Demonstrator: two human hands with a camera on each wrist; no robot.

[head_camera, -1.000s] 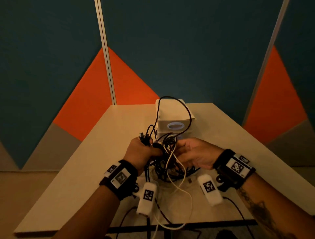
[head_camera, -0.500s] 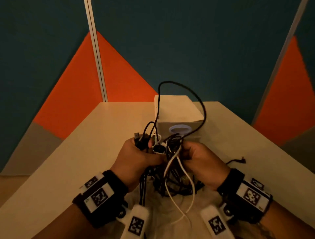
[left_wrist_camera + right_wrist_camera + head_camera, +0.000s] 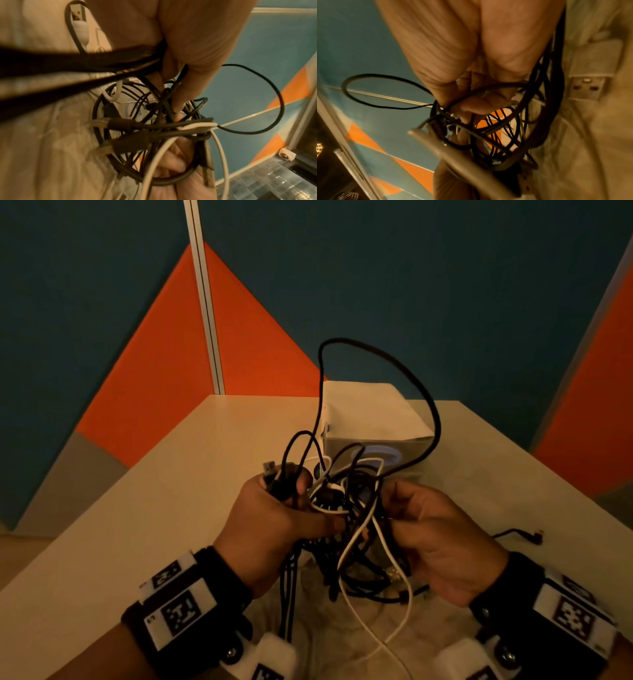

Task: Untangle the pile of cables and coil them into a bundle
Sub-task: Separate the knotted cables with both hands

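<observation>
- Black and white cables [image 3: 346,508] hung as one knot above the table [image 3: 144,535], lifted between both hands so loops fell free; the left hand [image 3: 274,522] gripped several ends.
- Left wrist: fingers [image 3: 180,100] curled through the knot [image 3: 154,128], anchoring it.
- Right wrist: the right hand [image 3: 471,67] pinched one black strand [image 3: 488,88], likely to trace it out.

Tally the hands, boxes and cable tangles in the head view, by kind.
Left hand, right hand, both gripping cables: 2
Cable tangle: 1
White box: 1
Total: 4
</observation>
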